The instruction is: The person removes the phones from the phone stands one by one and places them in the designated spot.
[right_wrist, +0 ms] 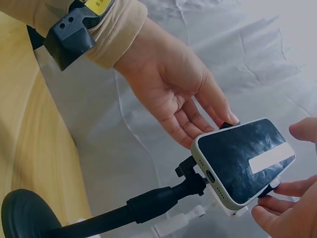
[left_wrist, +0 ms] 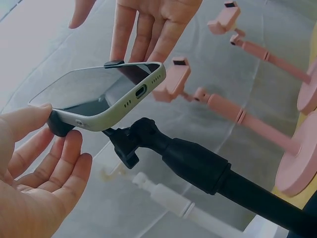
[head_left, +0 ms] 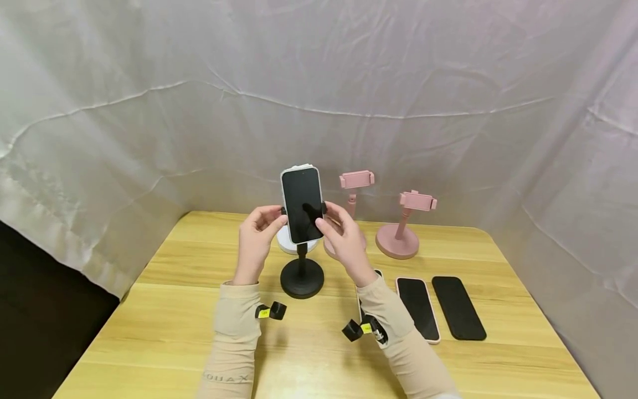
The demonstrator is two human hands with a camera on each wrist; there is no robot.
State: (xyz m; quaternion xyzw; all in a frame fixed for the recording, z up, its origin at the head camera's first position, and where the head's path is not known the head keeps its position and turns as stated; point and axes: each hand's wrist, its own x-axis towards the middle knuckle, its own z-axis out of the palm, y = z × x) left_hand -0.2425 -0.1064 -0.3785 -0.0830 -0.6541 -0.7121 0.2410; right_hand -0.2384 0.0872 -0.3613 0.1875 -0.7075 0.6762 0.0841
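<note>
A smartphone in a pale case (head_left: pixel 302 205) stands upright, slightly tilted, in the clamp of a black phone stand (head_left: pixel 302 278). My left hand (left_wrist: pixel 37 183) pinches the clamp's arm at one long edge of the phone, thumb on the front side and fingers curled behind. At the opposite edge, my right hand (right_wrist: pixel 297 203) touches the other clamp arm (right_wrist: pixel 270 187) with its fingers, while its thumb stands apart from the phone. The black stand's jointed neck (left_wrist: pixel 143 134) shows below the phone. Most of the clamp's back is hidden.
Behind are a white stand (head_left: pixel 288 242), mostly covered, and two pink phone stands, one nearer the middle (head_left: pixel 356 179) and one farther right (head_left: pixel 397 241). On the table's right lie a pink-edged phone (head_left: pixel 418 307), a black phone (head_left: pixel 458 307) and another phone partly under my right sleeve.
</note>
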